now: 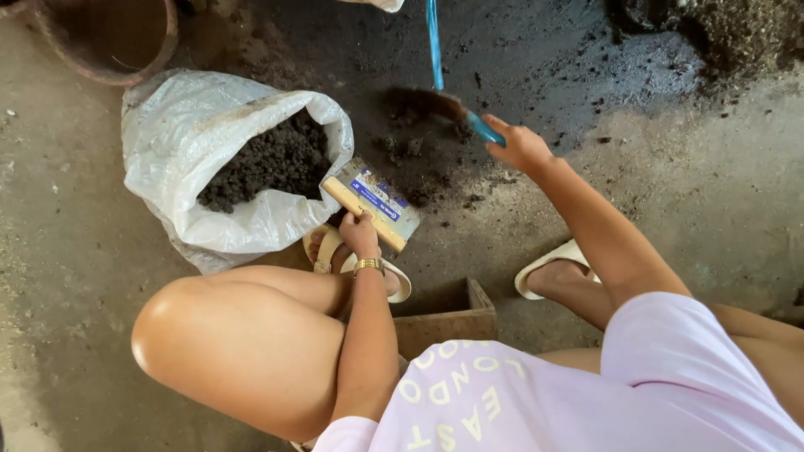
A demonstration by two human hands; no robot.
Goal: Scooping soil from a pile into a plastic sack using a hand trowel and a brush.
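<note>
The person squatted low on a concrete floor (75,251), knees bent, in pale sandals. The left hand (359,233) was closed around the near edge of a flat piece of cardboard (373,202), which carried blue printing and lay tilted at the mouth of a white plastic sack (180,134). The sack stood open just beside the left knee, its rim rolled down, and it held dark, crumbly soil (268,163). A gold watch (368,265) circled the left wrist.

The right hand (519,144) reached forward, fingers wrapped around the blue handle (484,128) of a small brush (435,105), whose dirty head rested on the floor among loose soil. That scattered soil (419,167) lay between the brush and the cardboard, on a dark, damp-looking patch of floor. A small wooden box (448,322) sat between the person's legs. A rusty round tub (109,42) stood beyond the sack at the top left, and a larger heap of soil (720,33) lay at the top right.
</note>
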